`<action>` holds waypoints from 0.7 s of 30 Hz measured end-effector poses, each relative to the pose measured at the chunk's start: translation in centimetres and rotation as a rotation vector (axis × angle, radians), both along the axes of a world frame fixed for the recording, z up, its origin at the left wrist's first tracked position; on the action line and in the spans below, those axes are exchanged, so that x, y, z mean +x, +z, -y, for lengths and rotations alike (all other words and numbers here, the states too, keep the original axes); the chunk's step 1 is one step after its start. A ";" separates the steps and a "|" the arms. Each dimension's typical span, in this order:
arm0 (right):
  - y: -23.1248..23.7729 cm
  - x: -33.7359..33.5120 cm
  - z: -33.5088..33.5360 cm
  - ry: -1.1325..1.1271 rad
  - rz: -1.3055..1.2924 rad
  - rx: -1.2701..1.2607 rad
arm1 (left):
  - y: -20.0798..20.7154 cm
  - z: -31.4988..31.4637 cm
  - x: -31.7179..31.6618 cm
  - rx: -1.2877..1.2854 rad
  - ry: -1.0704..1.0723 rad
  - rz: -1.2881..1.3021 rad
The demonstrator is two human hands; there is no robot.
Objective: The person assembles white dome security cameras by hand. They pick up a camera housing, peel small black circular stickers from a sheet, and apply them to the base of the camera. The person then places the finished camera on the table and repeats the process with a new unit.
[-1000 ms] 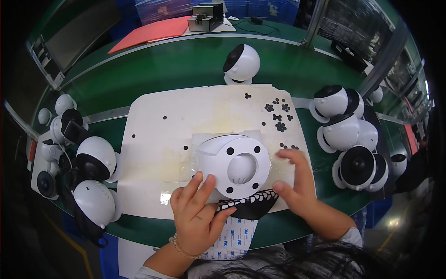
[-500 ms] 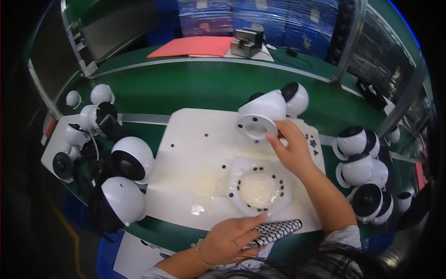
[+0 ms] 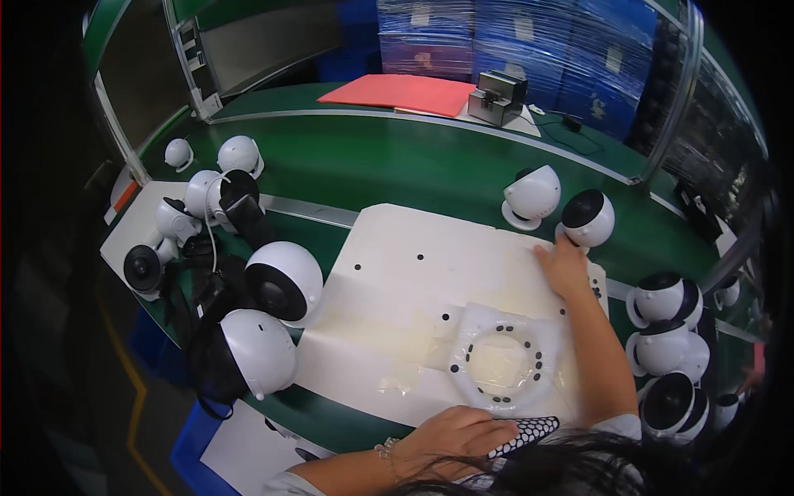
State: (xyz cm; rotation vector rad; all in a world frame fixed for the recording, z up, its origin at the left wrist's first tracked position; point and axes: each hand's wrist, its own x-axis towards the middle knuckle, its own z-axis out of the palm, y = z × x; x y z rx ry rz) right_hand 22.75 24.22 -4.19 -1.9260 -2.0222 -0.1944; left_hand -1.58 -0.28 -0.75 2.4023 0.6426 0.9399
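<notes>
My right hand [image 3: 565, 266] reaches to the far right of the white board [image 3: 364, 331], its fingers closed at the base of a round white camera [image 3: 587, 219] with a black front. The fingertips are partly hidden under it. Just left of it a second round white camera [image 3: 532, 194] stands upright on its disc foot. At the near edge, my left hand [image 3: 455, 434] lies with fingers bent over a black-and-white honeycomb-patterned piece [image 3: 529, 434], mostly covered by the hand. Beyond that lies a plastic-covered white ring pad [image 3: 488, 319] dotted with small black discs.
Several white cameras stand at the left, with black cables [image 3: 211, 285] among them, and a stack of cameras [image 3: 662, 347] is at the right. A red sheet [image 3: 397, 93] and a metal box [image 3: 496, 103] sit on the back ledge. Hair partly covers the near edge.
The camera that my right hand held tilted now stands upright at the back. My right hand has moved right to the other camera. The view has shifted; my left hand stays on the patterned piece.
</notes>
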 end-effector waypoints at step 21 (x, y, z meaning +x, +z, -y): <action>9.8 -0.5 18.6 0.362 -1.754 -0.263 | 1.5 -0.1 -0.2 -0.132 0.030 0.121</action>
